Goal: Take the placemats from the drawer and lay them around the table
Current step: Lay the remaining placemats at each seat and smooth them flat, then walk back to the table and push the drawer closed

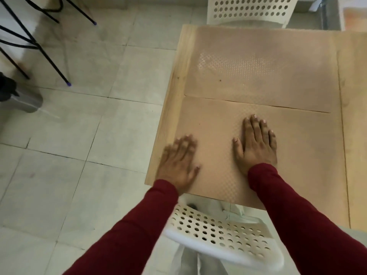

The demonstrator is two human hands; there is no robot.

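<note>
Two tan, embossed placemats lie flat on a light wooden table. The near placemat reaches the table's front edge; the far placemat lies just beyond it, their long edges almost touching. My left hand rests palm down on the near placemat's left edge, fingers spread and slightly blurred. Palm down as well, my right hand lies flat near the middle of that mat. Neither hand grips anything. No drawer is in view.
A white perforated plastic chair stands between me and the table's front edge. Another white chair sits at the far side. Black stool legs and a grey bin stand on the tiled floor at left.
</note>
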